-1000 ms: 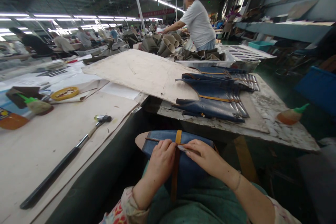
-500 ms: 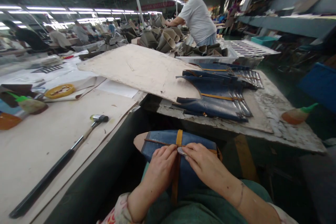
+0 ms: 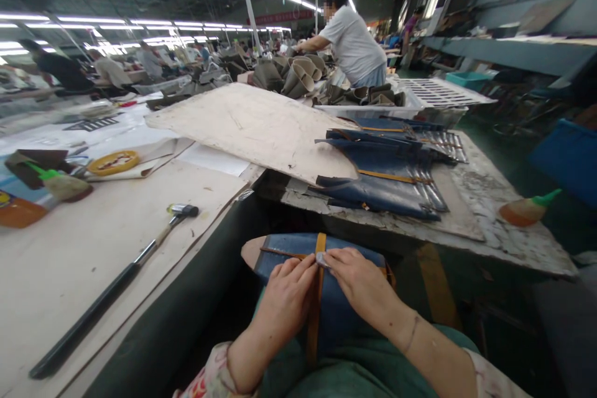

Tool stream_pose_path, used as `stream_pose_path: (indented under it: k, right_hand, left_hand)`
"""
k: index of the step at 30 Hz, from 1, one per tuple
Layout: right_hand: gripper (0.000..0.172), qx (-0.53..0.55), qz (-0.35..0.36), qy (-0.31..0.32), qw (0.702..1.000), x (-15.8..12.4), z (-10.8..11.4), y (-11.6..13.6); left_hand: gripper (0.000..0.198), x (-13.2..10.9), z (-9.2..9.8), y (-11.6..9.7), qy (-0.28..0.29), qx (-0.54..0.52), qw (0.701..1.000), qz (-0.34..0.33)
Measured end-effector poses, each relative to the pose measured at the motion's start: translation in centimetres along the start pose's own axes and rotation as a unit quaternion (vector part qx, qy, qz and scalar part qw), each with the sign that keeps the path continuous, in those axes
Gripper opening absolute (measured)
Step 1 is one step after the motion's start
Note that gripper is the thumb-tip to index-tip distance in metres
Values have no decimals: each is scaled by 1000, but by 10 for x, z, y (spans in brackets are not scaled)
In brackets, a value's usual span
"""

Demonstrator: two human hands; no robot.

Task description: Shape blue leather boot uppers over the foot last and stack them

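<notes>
A blue leather piece [image 3: 289, 242] lies across my lap over a pale pointed board [image 3: 254, 253], whose tip sticks out at the left. A yellow strap [image 3: 319, 286] crosses it, and a thin brown strip [image 3: 280, 252] runs along it. My left hand [image 3: 290, 289] presses on the leather just left of the strap, fingers together and bent, the thumb hidden. Between the fingers of my right hand [image 3: 359, 277] is a small grey-white flat piece [image 3: 321, 259], resting where strap and strip cross. Its exact kind does not show.
A black-handled hammer [image 3: 116, 286] lies on the left table, near a yellow ring-shaped roll [image 3: 113, 162] and a green-tipped glue bottle [image 3: 65, 186]. Ahead are a large pale board [image 3: 247, 124] and stacked blue leather pieces [image 3: 387, 161]. Another glue bottle [image 3: 525, 210] stands right. A co-worker [image 3: 357, 43] bends over parts beyond.
The small grey-white piece is tilted differently and sits slightly higher on the crossing. My right fingers have shifted a little upward; the left hand stays on the leather. The camera view has shifted slightly.
</notes>
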State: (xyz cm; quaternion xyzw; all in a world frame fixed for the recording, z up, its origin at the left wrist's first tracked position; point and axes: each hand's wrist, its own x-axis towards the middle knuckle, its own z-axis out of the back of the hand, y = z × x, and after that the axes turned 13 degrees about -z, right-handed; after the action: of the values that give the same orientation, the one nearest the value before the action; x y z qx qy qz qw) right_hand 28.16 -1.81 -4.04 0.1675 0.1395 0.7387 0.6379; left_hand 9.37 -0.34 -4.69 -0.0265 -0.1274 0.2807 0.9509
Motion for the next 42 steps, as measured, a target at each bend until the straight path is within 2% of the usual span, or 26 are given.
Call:
stream_pose_path:
  k: [7, 14, 19, 30, 36, 39, 42]
  right_hand:
    - [37, 2, 82, -28, 996, -3, 4, 0]
    - [38, -12, 85, -6, 996, 8, -14, 10]
    - [41, -15, 105, -3, 994, 19, -19, 17]
    - [37, -29, 132, 19, 991, 50, -36, 55]
    - [36, -36, 152, 20, 987, 69, -45, 78]
    - [35, -41, 163, 17, 986, 75, -48, 84]
    - [35, -48, 168, 16, 984, 73, -49, 85]
  left_hand:
    - [37, -17, -3, 11, -40, 60, 997, 28]
    - [40, -20, -5, 16, -33, 55, 998, 29]
    - [39, -26, -4, 25, -42, 67, 996, 36]
    - [35, -49, 5, 49, -60, 121, 986, 96]
    - [33, -56, 5, 60, -69, 163, 972, 154]
    - [30, -64, 19, 69, -77, 159, 971, 163]
    - [33, -91, 53, 93, -116, 179, 956, 199]
